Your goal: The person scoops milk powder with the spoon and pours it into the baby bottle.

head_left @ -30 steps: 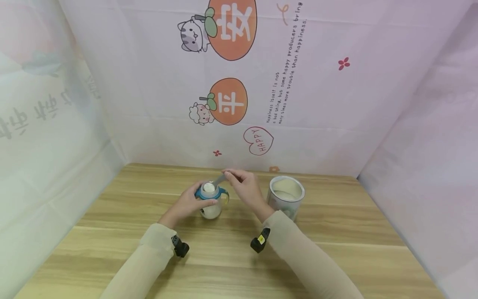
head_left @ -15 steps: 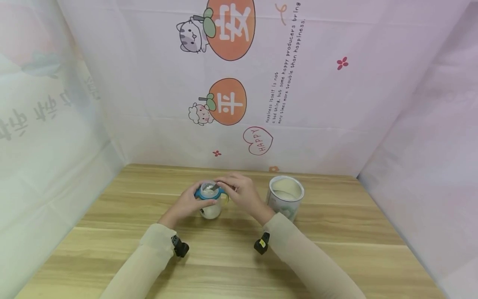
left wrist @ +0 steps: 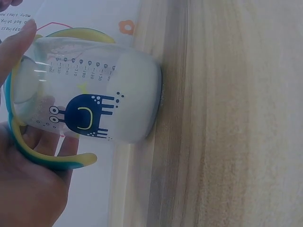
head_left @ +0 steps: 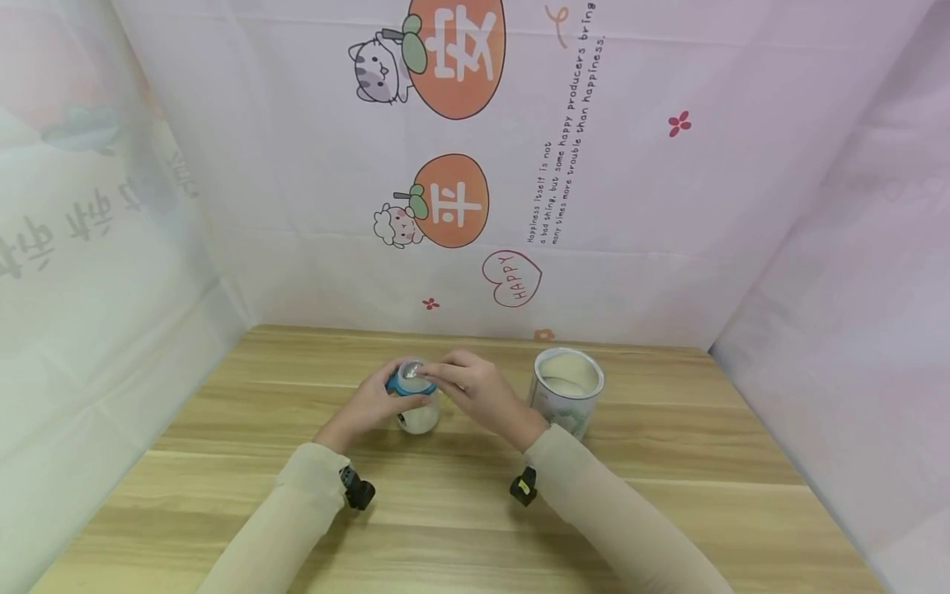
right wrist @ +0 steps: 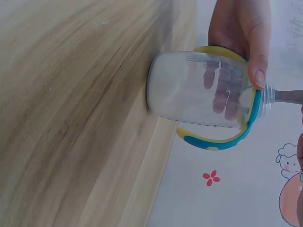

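My left hand [head_left: 374,403] holds a clear baby bottle [left wrist: 94,94] around its blue-and-yellow handled collar [right wrist: 253,113], from the left side. The bottle stands upright on the wooden table, with white contents in its lower part and a dark blue monster print on its wall. My right hand [head_left: 482,394] is at the bottle's mouth and pinches a grey spoon [right wrist: 287,96] by the handle. The spoon's bowl [left wrist: 26,80] is down inside the bottle neck. In the right wrist view only the right fingertips show, at the edge.
A tall open can [head_left: 567,394] with pale powder inside stands right of the bottle, close to my right forearm. The wooden table [head_left: 445,511] meets a printed cloth wall [head_left: 609,289] behind, with cloth sides left and right.
The spoon, heaped with white powder a second ago, has tipped into the bottle mouth. My right hand has turned over and shifted a little left; the left hand has stayed in place.
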The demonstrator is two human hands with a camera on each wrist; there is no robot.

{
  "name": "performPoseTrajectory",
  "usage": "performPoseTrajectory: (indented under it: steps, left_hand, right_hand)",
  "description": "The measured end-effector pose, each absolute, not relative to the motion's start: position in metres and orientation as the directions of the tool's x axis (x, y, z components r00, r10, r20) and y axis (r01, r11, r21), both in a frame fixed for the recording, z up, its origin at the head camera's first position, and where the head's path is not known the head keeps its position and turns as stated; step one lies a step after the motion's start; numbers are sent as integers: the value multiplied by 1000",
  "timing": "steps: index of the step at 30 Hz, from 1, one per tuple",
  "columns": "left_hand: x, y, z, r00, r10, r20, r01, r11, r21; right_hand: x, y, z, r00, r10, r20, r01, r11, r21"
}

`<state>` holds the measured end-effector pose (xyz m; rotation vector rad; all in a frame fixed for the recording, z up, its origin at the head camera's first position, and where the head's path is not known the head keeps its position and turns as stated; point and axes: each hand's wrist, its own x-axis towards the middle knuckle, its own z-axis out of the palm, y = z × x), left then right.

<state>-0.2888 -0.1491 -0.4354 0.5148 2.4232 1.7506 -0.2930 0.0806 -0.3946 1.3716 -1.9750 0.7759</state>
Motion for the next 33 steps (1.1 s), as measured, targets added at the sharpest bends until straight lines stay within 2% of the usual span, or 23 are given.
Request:
performPoseTrajectory:
  steps: [13,24,29,33]
  left_hand:
    - [-287,-148,-433,-939,328,101,206,302,931]
    - [-286,-148,-433,-951,301,76,176,319,931]
    - [-287,-148,-434,-948,307,85,187,322,928]
    - [-287,-148,-434,-947,309,84,188,324,927]
  right_hand:
    - [-290,79,-391,-221,-625,749,-957,286,-44]
    - [-287,80,-391,-252,-643,723,-947,319,-46]
    - [-287,81,-390,-236,-630,740,-949,314,-36]
    - [-286,81,-388,-250,-604,757,-948,312,-63]
